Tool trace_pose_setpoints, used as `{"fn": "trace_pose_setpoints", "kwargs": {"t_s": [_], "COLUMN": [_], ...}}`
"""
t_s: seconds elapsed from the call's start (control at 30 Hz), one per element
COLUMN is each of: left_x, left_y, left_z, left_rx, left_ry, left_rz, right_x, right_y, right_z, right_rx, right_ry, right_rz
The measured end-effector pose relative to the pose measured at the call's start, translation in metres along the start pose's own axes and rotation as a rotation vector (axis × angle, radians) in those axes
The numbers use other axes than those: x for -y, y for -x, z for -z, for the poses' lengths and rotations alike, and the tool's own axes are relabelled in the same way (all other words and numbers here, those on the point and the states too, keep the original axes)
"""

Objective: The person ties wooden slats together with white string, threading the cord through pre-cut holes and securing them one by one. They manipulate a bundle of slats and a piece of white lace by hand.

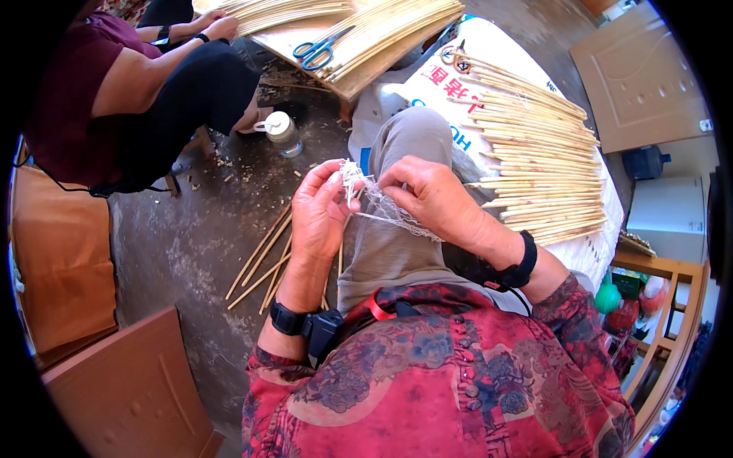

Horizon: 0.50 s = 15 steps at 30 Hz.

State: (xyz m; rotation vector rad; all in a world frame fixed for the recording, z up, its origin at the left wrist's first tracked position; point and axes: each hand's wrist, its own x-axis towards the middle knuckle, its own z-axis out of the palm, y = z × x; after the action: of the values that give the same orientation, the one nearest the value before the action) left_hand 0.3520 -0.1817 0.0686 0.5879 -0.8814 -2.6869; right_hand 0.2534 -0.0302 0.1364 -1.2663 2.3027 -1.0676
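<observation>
Above my grey-trousered knee [385,256], both hands are at a loose tangle of thin white string [378,202]. My left hand [317,217] is closed, pinching the bunched end of the string between thumb and fingers. From the other side, my right hand [435,197] has its thumb and forefinger pressed together at the strands. The string sags between the hands and trails below the right one. Where exactly the right fingertips grip it is partly hidden by the hand itself.
Pale thin sticks [542,160] lie in a row on a white sack [435,84] at right. Blue-handled scissors [314,53] and more sticks rest on a low wooden table [366,80]. A lidded bottle [282,137] stands near a seated person [145,91]. Loose sticks [259,256] lie on the floor.
</observation>
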Motion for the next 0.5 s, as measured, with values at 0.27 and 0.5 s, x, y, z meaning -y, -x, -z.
{"fn": "trace_pose_setpoints", "kwargs": {"t_s": [0.27,0.5], "left_x": [-0.008,-0.006], "left_y": [0.006,0.007], "left_z": [-0.017,-0.022], "left_rx": [0.016,0.061], "left_ry": [-0.077,-0.054], "left_rz": [0.0,-0.001], "right_x": [0.005,-0.004], "right_y": [-0.002,-0.003], "right_z": [-0.003,-0.002], "right_rx": [0.003,-0.001], "right_ry": [-0.019,-0.124], "right_rz": [-0.025,-0.124]}}
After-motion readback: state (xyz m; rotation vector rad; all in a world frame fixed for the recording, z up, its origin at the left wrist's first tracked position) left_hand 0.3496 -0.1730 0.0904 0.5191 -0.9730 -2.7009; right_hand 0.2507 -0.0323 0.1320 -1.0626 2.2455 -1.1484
